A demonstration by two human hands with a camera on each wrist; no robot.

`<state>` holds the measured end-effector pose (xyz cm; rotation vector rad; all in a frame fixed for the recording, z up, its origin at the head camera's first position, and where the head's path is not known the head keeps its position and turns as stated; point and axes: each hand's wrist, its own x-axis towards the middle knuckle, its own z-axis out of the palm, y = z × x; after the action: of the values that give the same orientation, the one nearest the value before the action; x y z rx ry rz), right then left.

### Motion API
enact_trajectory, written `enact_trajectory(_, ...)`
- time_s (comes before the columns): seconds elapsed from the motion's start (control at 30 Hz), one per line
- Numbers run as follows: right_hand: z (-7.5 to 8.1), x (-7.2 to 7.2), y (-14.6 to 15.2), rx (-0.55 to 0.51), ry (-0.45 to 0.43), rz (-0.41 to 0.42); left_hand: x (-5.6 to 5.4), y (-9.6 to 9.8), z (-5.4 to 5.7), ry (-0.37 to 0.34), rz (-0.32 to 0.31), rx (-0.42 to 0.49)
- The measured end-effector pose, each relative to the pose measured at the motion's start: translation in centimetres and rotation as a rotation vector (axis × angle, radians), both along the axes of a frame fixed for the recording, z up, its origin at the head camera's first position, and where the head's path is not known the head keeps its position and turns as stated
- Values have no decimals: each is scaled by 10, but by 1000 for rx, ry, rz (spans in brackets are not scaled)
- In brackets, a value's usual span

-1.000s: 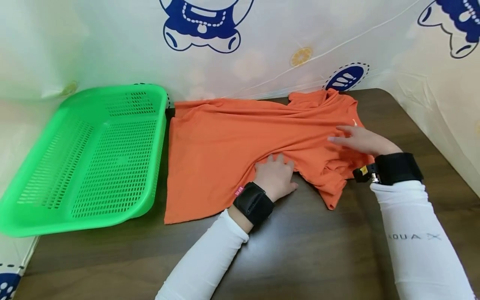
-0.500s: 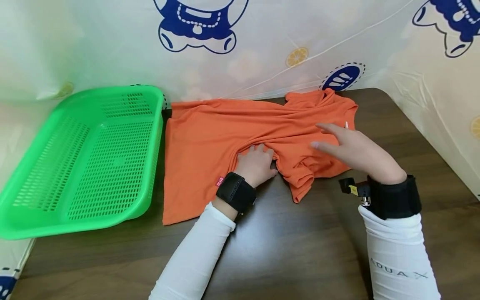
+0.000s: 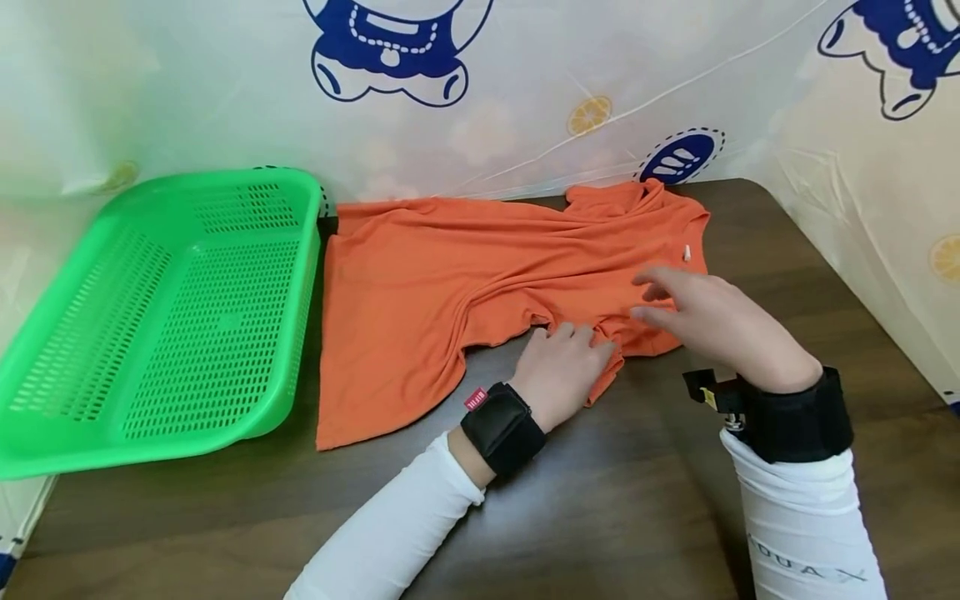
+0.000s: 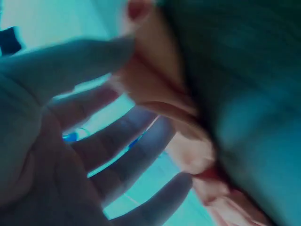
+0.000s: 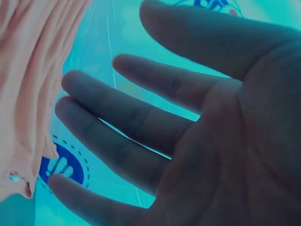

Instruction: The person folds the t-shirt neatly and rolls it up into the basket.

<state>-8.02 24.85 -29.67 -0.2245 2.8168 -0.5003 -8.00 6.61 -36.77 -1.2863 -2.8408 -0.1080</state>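
Note:
An orange T-shirt [image 3: 420, 292] lies on its side on the dark table, rumpled, its neck end to the right and its hem to the left. My left hand [image 3: 558, 371] is over the near sleeve, palm down. In the left wrist view its fingers [image 4: 127, 155] are spread and loosely bent by the orange cloth [image 4: 155, 70]; no pinch shows. My right hand [image 3: 720, 325] hovers at the shirt's right part, holding nothing. The right wrist view shows its fingers [image 5: 127, 113] spread apart, with shirt folds [image 5: 33, 70] to their left.
A green plastic basket [image 3: 303, 333] with slotted walls stands left of the shirt. Behind the dark wooden table [image 3: 600, 517] hangs a pale printed sheet [image 3: 510, 100]. A small white mark [image 3: 687, 253] sits on the shirt's right part.
The near sleeve has shifted left and the shirt's near edge has bunched into a curve. My left hand went left, then back right, off the shirt's middle. My right hand has come nearer me.

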Motion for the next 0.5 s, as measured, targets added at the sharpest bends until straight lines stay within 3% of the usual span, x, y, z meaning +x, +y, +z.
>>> enact_trajectory(0.13,-8,1,-7,48,-35,65,-12,-6,-1,38,65,15)
enact_trajectory(0.33,-8,5,-17,110,-54,57,-26,-22,19,83,145,239)
enact_trajectory(0.5,-13,14,-40,187,-66,56,-26,-28,31,38,167,296)
